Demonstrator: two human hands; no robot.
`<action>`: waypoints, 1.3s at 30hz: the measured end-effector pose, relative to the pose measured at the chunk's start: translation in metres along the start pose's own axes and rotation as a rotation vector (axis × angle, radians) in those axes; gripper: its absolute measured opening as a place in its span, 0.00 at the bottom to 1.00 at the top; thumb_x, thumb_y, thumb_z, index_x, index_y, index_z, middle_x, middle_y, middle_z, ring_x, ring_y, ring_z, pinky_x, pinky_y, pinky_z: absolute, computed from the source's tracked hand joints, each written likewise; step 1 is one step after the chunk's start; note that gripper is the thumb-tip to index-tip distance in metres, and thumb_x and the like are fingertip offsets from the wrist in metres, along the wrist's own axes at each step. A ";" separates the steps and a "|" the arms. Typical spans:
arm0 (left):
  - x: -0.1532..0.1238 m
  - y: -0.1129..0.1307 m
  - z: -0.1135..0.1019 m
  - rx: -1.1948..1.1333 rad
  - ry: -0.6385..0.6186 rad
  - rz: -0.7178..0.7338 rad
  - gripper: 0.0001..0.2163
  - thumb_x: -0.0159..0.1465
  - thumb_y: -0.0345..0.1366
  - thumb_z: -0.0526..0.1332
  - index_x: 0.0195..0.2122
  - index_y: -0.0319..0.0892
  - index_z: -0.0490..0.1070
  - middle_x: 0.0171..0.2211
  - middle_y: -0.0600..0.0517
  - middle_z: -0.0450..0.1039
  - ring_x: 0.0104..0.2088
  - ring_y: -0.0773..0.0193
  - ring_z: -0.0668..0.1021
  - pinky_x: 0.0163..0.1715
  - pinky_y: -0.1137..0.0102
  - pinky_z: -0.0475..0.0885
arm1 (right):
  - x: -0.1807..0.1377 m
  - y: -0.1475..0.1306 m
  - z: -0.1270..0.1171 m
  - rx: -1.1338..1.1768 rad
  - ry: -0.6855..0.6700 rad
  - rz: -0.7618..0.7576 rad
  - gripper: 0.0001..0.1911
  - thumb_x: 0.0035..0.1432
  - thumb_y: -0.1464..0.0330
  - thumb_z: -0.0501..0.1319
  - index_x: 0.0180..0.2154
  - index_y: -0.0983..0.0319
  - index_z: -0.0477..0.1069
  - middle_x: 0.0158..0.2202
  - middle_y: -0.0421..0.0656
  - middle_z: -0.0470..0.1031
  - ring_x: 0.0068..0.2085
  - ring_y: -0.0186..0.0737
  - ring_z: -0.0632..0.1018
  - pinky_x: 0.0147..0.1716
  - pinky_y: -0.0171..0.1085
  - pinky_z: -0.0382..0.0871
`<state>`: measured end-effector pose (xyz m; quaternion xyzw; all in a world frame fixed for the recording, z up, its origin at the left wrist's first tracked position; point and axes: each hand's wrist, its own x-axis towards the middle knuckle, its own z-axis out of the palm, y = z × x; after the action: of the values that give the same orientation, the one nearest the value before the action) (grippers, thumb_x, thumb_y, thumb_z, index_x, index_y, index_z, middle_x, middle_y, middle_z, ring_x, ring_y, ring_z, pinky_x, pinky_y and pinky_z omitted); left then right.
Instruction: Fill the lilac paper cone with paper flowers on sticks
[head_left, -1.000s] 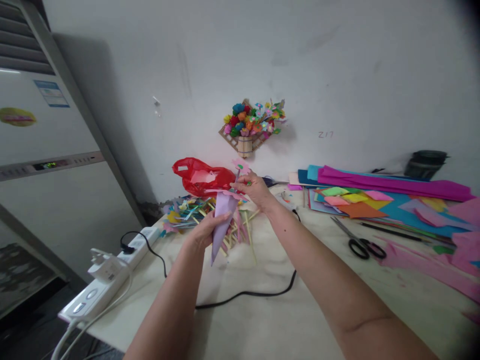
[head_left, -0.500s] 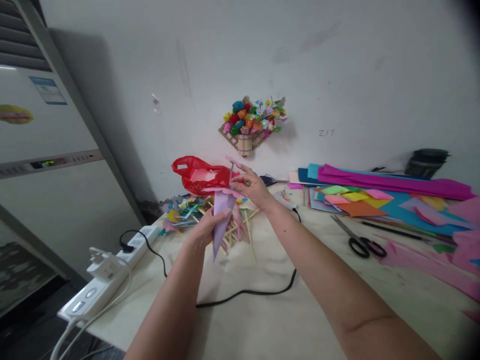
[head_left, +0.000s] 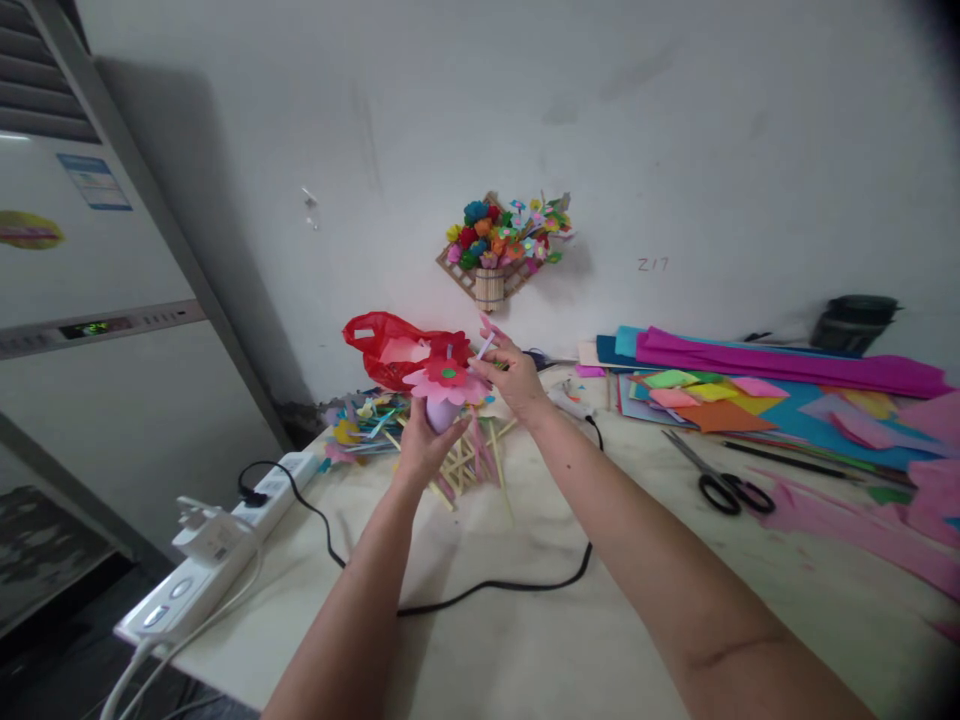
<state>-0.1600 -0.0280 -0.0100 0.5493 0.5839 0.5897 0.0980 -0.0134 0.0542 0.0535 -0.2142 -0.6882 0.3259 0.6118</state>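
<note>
My left hand (head_left: 426, 445) is closed around a lilac paper cone (head_left: 444, 412). Pink petals spread from the cone's top, and a red flower shape with a green centre (head_left: 448, 373) lies over them. The cone's top is tipped toward me, so its point is hidden. Just right of the petals, my right hand (head_left: 514, 378) pinches a thin pale lilac stem (head_left: 486, 346) with a pink paper piece (head_left: 491, 326) at its upper end. The stem stands tilted, apart from the red centre as far as I can see.
Behind the hands lie a red plastic bag (head_left: 379, 340) and a heap of paper sticks (head_left: 465, 470). Scissors (head_left: 720, 485), a black pencil (head_left: 791, 460) and coloured sheets (head_left: 795, 365) are on the right. A power strip (head_left: 217, 550) edges the left; a black cable (head_left: 495, 584) crosses the table.
The cone has turned from side-on to top toward me, bringing the red flower shape with its green centre into view. My right hand has shifted slightly right with the stem, which now leans.
</note>
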 end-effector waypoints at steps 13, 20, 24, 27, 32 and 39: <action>-0.005 0.004 -0.001 0.033 0.038 -0.031 0.31 0.44 0.47 0.71 0.47 0.41 0.66 0.39 0.49 0.73 0.36 0.60 0.73 0.35 0.69 0.66 | -0.002 -0.005 0.006 0.040 -0.060 0.027 0.09 0.47 0.65 0.65 0.19 0.60 0.72 0.49 0.46 0.75 0.52 0.45 0.73 0.57 0.45 0.58; -0.003 0.000 -0.002 -0.083 0.009 -0.021 0.30 0.41 0.46 0.73 0.43 0.39 0.66 0.37 0.49 0.72 0.36 0.61 0.72 0.35 0.70 0.67 | 0.003 -0.006 0.003 0.052 -0.015 0.028 0.11 0.47 0.62 0.65 0.19 0.60 0.71 0.47 0.46 0.75 0.52 0.44 0.73 0.56 0.44 0.59; -0.003 -0.002 -0.005 -0.214 -0.035 -0.055 0.31 0.40 0.46 0.73 0.43 0.39 0.66 0.35 0.50 0.71 0.32 0.64 0.72 0.32 0.71 0.68 | 0.004 -0.008 -0.001 0.093 -0.018 0.019 0.15 0.48 0.58 0.65 0.20 0.61 0.70 0.50 0.48 0.73 0.54 0.45 0.72 0.57 0.44 0.58; -0.004 -0.002 -0.008 -0.329 -0.162 -0.125 0.30 0.41 0.48 0.71 0.43 0.39 0.66 0.30 0.53 0.69 0.26 0.66 0.71 0.27 0.71 0.69 | 0.002 -0.009 -0.002 0.083 -0.072 0.016 0.15 0.49 0.58 0.65 0.21 0.61 0.71 0.50 0.48 0.72 0.53 0.44 0.71 0.57 0.44 0.57; -0.007 0.005 -0.014 -0.465 -0.272 -0.207 0.33 0.41 0.49 0.70 0.46 0.38 0.65 0.31 0.52 0.70 0.26 0.66 0.73 0.25 0.70 0.71 | 0.002 -0.008 0.001 0.047 -0.167 -0.064 0.12 0.49 0.60 0.65 0.22 0.61 0.73 0.48 0.46 0.71 0.54 0.44 0.70 0.57 0.45 0.57; -0.005 0.004 -0.020 -0.455 -0.276 -0.229 0.35 0.39 0.52 0.70 0.45 0.38 0.66 0.31 0.50 0.71 0.25 0.66 0.73 0.25 0.70 0.72 | 0.000 -0.010 0.000 -0.026 -0.217 -0.081 0.08 0.48 0.62 0.67 0.23 0.59 0.75 0.47 0.43 0.73 0.55 0.44 0.70 0.60 0.46 0.55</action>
<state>-0.1710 -0.0447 -0.0038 0.5187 0.4761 0.6104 0.3631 -0.0125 0.0470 0.0608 -0.1576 -0.7627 0.3134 0.5434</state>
